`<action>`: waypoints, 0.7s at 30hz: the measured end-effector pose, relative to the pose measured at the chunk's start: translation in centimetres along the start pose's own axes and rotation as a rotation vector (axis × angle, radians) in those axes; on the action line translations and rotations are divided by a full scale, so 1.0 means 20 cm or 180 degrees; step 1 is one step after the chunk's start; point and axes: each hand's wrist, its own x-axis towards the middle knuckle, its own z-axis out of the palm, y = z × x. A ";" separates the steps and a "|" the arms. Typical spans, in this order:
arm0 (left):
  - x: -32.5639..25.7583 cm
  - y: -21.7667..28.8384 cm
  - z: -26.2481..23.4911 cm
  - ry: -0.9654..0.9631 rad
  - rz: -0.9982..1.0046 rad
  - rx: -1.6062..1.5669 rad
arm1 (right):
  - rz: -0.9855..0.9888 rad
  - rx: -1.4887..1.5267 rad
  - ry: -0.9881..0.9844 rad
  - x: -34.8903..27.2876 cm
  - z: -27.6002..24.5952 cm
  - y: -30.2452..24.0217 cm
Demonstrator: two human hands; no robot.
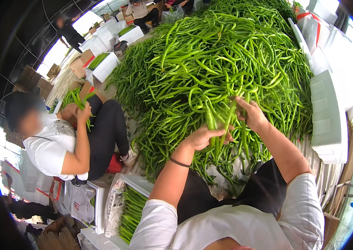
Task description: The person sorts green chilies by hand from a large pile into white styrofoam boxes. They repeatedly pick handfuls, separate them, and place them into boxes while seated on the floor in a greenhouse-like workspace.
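Note:
A large heap of long green chili peppers [226, 54] spreads out in front of me. At its near edge, my left hand [204, 136] is closed around a few long chili peppers [212, 121], which point away from me. Close by on the right, my right hand [249, 112] pinches chili peppers [245, 131] that hang down from its fingers. Both hands are just above the heap, a short way apart. How many peppers lie in each hand is hard to make out, since the fingers and the heap behind overlap them.
On my left a seated person [59, 141] holds green peppers. A white foam box [137, 183] lined with newspaper and filled with peppers stands by my left arm. White foam boxes [328, 116] line the right side. Farther back are more boxes and people.

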 end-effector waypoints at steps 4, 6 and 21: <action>0.00 0.02 -0.04 0.0328 0.0408 -0.0290 | -0.0633 -0.0476 0.0132 -0.04 0.00 -0.10; -0.01 0.05 -0.12 0.0460 0.0824 -0.0608 | -0.0847 -0.0581 0.0636 0.02 -0.11 -0.12; 0.08 0.04 -0.12 0.1086 0.2043 -0.1402 | -0.1202 -0.3301 -0.0628 -0.13 0.14 0.10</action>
